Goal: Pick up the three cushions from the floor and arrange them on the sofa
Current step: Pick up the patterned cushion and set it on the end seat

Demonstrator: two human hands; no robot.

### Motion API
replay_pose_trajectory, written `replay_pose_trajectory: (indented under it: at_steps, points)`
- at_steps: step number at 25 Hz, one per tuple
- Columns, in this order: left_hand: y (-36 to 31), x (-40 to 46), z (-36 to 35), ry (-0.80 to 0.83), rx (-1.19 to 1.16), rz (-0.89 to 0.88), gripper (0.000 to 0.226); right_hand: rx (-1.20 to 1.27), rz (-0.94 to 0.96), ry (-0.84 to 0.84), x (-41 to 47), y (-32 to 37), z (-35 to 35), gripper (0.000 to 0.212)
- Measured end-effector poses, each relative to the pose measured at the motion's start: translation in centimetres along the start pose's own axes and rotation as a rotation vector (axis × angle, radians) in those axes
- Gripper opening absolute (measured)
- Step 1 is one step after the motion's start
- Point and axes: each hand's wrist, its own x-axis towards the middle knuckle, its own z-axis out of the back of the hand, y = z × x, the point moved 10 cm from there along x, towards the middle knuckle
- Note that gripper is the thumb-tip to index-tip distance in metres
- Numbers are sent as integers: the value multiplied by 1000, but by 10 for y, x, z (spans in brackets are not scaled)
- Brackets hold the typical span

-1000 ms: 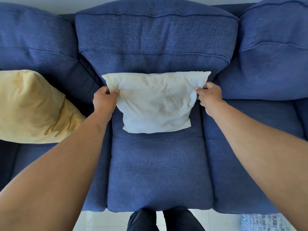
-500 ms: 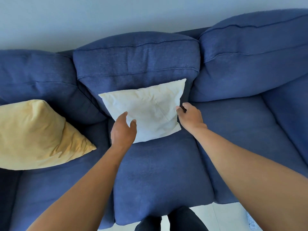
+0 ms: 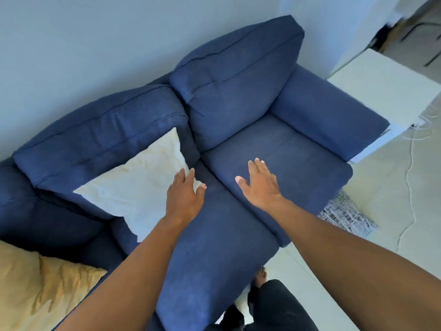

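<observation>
A white cushion point(image 3: 140, 185) leans against the back of the blue sofa point(image 3: 210, 254) on its middle seat. A yellow cushion point(image 3: 35, 287) lies on the left seat, at the lower left of the view. A patterned grey-and-white cushion point(image 3: 346, 215) lies on the floor beside the sofa's right front corner, partly hidden by my right arm. My left hand point(image 3: 185, 197) hovers open at the white cushion's right corner. My right hand point(image 3: 261, 185) is open, fingers spread, above the right seat. Neither hand holds anything.
A white low cabinet or side table point(image 3: 386, 91) stands beyond the sofa's right armrest. A thin cable point(image 3: 410, 182) runs over the pale floor there. My legs and a foot point(image 3: 261, 279) stand at the sofa's front edge. The wall is right behind the sofa.
Both hands have let go of the white cushion and opened. The view has swung to the right, bringing the right seat, armrest and floor cushion into sight.
</observation>
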Motion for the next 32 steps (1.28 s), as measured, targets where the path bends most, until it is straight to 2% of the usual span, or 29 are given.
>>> replay_pose_trajectory:
  at_steps: [11,19,26,32]
  points:
    - [-229,-37,-152,270,151,-372,68,158,-378,-187,-115,-266,70,79]
    - [-377,-94,-269,428,282,-527,71,245,-550,-240,-195,-438,85,76]
    - [-473,-127,-340,493,296,-605,74,281,-621,-179,-230,-532,99,78]
    - [-513,-107,-388,556,373,-658,75,323,-659,-176,-209,-574,108,79]
